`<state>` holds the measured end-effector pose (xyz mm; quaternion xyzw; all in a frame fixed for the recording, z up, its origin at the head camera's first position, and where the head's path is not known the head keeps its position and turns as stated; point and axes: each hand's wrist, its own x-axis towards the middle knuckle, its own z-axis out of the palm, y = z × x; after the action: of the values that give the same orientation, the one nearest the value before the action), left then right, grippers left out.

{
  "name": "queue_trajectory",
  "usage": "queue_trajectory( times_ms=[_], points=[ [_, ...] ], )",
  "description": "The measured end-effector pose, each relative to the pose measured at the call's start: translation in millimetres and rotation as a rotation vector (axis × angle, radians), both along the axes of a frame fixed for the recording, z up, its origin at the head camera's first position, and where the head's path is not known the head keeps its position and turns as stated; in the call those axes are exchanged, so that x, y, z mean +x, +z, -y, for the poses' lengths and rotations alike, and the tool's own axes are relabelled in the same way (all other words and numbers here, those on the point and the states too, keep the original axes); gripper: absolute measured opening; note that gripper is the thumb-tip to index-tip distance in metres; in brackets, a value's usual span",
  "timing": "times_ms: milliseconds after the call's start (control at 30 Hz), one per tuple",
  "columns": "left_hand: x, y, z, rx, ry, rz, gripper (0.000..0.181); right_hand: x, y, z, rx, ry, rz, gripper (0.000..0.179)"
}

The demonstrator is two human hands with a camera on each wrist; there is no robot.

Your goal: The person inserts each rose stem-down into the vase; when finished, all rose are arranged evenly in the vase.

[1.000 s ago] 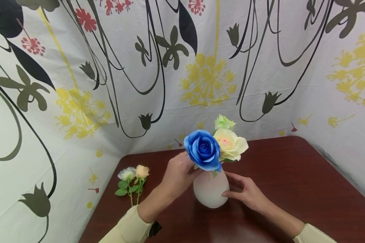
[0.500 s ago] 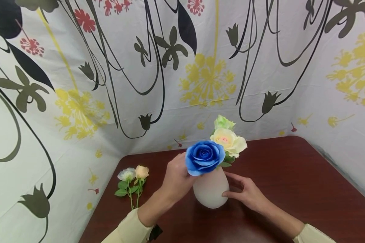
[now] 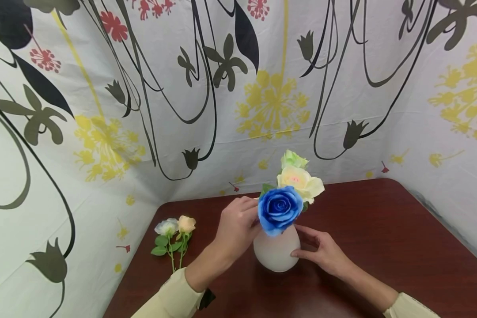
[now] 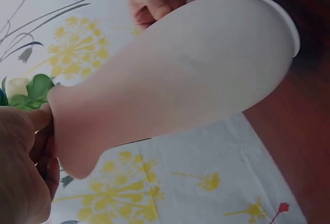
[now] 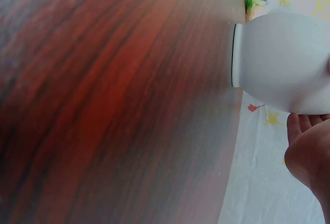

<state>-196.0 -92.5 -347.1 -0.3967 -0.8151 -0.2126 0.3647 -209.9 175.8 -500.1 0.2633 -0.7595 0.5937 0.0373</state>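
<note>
A pale frosted vase (image 3: 276, 254) stands upright on the table, its pinkish neck (image 4: 85, 131) showing in the left wrist view. My left hand (image 3: 234, 227) is at the vase's mouth, fingers curled, pinching the blue rose (image 3: 280, 207) just under its bloom; the stem is hidden. Behind the blue bloom, a cream rose (image 3: 300, 182) and a pale green flower (image 3: 293, 160) rise from the vase. My right hand (image 3: 327, 251) holds the vase's right side between thumb and fingers. The right wrist view shows its fingers (image 5: 294, 126) against the vase wall.
On the table's left lie a whitish rose (image 3: 167, 227) and a peach rose (image 3: 187, 224) with leafy stems. The dark red wooden table (image 3: 361, 216) meets a white flower-printed cloth (image 3: 230, 119) at its back and left side.
The blue rose has shifted right and lower over the vase's mouth and turned, with my left hand still at it. The right hand and vase keep their place.
</note>
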Motion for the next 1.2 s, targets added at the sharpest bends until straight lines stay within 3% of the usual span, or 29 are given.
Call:
queue_trajectory(
  times_ms=[100,233,467,567,700,800,1033,1200],
  points=[
    [-1.2,0.5,1.7,-0.024,0.006,0.067,0.017,0.1,0.0,0.7,0.0,0.004,0.004,0.067],
    [1.7,4.3,5.3,-0.003,-0.042,0.176,0.029,0.7,0.8,1.7,-0.002,0.012,0.01,0.067],
    [7.0,1.3,7.0,0.157,-0.128,0.304,0.038,-0.2,2.2,2.1,-0.003,0.009,-0.001,0.066],
    [4.2,-4.5,5.6,0.199,-0.128,0.284,0.034,-0.3,2.1,2.0,-0.001,0.01,-0.002,0.066],
    [0.4,-10.1,1.3,0.169,-0.124,0.218,0.018,0.2,1.3,1.5,-0.001,0.012,0.0,0.065],
    [0.3,-11.4,-1.1,0.144,-0.123,0.216,0.011,0.0,0.4,1.4,-0.008,0.011,0.004,0.065],
    [4.7,-14.9,7.0,0.144,-0.07,0.268,0.027,-0.4,-1.4,0.2,0.016,-0.022,0.011,0.066],
    [3.8,-18.9,25.8,0.166,-0.097,0.282,0.04,0.0,-1.1,0.2,0.012,-0.011,0.03,0.066]
  ],
)
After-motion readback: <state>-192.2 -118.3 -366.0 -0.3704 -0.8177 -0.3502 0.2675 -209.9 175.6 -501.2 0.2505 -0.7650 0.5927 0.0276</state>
